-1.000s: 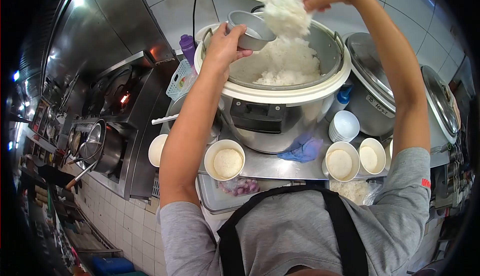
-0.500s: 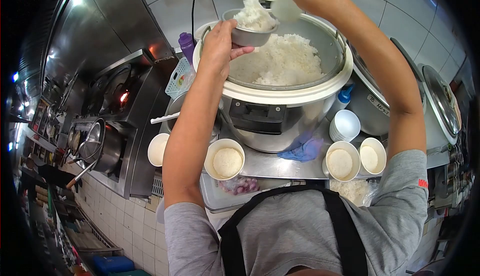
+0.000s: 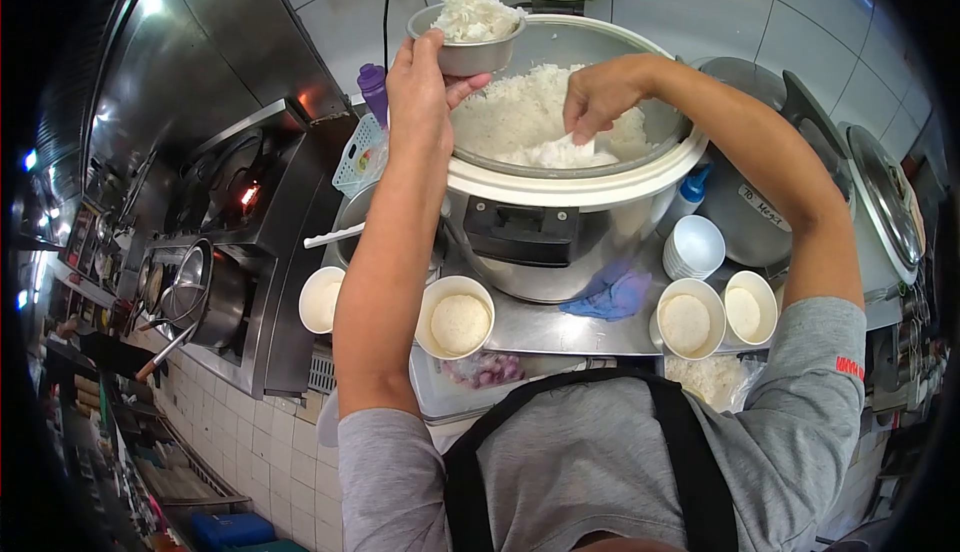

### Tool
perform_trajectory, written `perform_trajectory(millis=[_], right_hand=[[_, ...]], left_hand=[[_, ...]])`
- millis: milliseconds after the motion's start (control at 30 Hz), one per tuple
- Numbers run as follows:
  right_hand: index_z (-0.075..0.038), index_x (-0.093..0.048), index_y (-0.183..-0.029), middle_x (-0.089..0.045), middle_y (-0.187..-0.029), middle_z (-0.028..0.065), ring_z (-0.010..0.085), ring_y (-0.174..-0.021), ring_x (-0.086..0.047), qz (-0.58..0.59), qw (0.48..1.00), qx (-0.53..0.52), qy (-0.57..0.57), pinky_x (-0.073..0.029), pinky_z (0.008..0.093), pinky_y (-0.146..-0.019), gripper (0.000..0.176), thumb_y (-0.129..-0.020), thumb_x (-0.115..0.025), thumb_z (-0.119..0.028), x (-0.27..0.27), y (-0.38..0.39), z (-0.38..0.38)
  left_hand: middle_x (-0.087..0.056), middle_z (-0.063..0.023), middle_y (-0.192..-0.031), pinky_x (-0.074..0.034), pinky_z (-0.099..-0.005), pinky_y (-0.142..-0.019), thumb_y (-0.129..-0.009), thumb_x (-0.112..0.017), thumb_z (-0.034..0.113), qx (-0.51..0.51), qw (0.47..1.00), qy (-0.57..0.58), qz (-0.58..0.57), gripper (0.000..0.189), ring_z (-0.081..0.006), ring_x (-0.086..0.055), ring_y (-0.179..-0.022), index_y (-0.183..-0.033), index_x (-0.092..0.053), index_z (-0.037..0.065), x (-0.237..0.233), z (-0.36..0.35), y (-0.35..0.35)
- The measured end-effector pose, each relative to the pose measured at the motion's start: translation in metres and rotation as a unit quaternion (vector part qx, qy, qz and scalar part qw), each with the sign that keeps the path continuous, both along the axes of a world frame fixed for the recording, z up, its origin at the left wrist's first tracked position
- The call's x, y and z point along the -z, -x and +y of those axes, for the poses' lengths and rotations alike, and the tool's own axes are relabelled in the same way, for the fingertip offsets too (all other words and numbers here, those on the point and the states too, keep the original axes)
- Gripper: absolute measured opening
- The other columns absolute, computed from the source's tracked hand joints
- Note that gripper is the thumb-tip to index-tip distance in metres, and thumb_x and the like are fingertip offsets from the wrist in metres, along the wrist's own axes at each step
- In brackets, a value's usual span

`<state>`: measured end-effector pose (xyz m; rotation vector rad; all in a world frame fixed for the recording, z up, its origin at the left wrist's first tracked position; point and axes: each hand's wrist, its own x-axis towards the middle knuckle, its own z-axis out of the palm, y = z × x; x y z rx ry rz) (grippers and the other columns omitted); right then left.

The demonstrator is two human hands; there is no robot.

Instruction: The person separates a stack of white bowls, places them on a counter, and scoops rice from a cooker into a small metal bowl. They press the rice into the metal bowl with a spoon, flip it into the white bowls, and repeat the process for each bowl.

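My left hand [image 3: 425,82] grips a round metal bowl [image 3: 478,55] over the far left rim of the big rice cooker [image 3: 580,192]. White rice [image 3: 470,14] is heaped above the bowl's edge. Inside the cooker, my right hand [image 3: 602,102] is closed on the short white handle of a rice paddle [image 3: 585,139]. The paddle's blade is down in the cooked rice [image 3: 530,97] near the front wall and is largely hidden by it.
Paper bowls filled with rice stand at the left [image 3: 460,324] and right [image 3: 686,324] of the counter. Stacked white bowls [image 3: 695,244], a blue-purple cloth [image 3: 610,292] and a purple bottle [image 3: 373,90] surround the cooker. Farther left, a flame burns at the stove [image 3: 250,195].
My right hand has come down with the paddle from above the bowl into the cooker's rice. The filled bowl in my left hand has shifted slightly left and up.
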<state>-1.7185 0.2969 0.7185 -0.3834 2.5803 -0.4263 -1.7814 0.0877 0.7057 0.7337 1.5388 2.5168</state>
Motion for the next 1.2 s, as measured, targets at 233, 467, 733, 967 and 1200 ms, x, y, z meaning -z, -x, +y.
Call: perform_trajectory(millis=[233, 467, 733, 967, 1200], right_hand=[[-0.001, -0.066, -0.080, -0.054, -0.060, 0.0001, 0.0085, -0.054, -0.046, 0.016, 0.984, 0.084, 0.159, -0.037, 0.0245, -0.050, 0.020, -0.081, -0.065, -0.021, -0.031, -0.010, 0.043], [-0.006, -0.068, -0.074, -0.062, -0.063, 0.0091, 0.0257, -0.061, -0.061, 0.320, 0.918, 0.235, -0.011, -0.045, 0.0364, -0.062, 0.014, -0.077, -0.060, -0.018, -0.102, -0.010, 0.049], [0.007, -0.056, -0.100, -0.062, -0.089, 0.0250, 0.0401, -0.085, -0.062, 0.454, 0.850, 0.101, -0.246, -0.051, 0.0445, -0.070, 0.024, -0.078, -0.051, -0.001, -0.053, -0.025, -0.054], [0.000, -0.052, -0.121, -0.063, -0.095, 0.0213, 0.0352, -0.083, -0.064, 0.452, 0.858, 0.075, -0.230, -0.050, 0.0427, -0.074, 0.041, -0.080, -0.052, 0.001, -0.030, -0.029, -0.057], [-0.014, -0.058, -0.124, -0.066, -0.093, 0.0176, 0.0319, -0.081, -0.064, 0.428, 0.894, 0.099, -0.087, -0.049, 0.0392, -0.075, 0.047, -0.080, -0.052, -0.001, -0.080, -0.038, -0.019]], left_hand=[[-0.058, -0.0169, -0.100, -0.058, -0.0284, -0.060, -0.090, -0.048, 0.022, -0.018, 0.999, -0.026, -0.003, 0.036, -0.0225, -0.063, -0.079, -0.116, -0.046, -0.002, -0.002, -0.002, -0.001], [-0.052, -0.0198, -0.106, -0.060, -0.0319, -0.064, -0.089, -0.051, 0.025, 0.019, 0.999, 0.049, 0.003, 0.041, -0.0265, -0.060, -0.085, -0.113, -0.046, -0.008, -0.002, 0.002, 0.000], [-0.055, -0.0187, -0.104, -0.060, -0.0309, -0.062, -0.088, -0.052, 0.026, 0.010, 0.995, 0.100, -0.018, 0.043, -0.0249, -0.062, -0.083, -0.114, -0.048, -0.008, -0.002, 0.003, 0.000], [-0.057, -0.0171, -0.098, -0.059, -0.0299, -0.060, -0.087, -0.052, 0.025, 0.023, 0.992, 0.125, -0.020, 0.041, -0.0230, -0.063, -0.077, -0.113, -0.050, -0.007, 0.000, 0.004, 0.001], [-0.058, -0.0147, -0.097, -0.059, -0.0269, -0.057, -0.087, -0.051, 0.024, 0.061, 0.986, 0.156, 0.005, 0.038, -0.0205, -0.063, -0.075, -0.112, -0.053, -0.004, -0.003, 0.007, -0.006]])
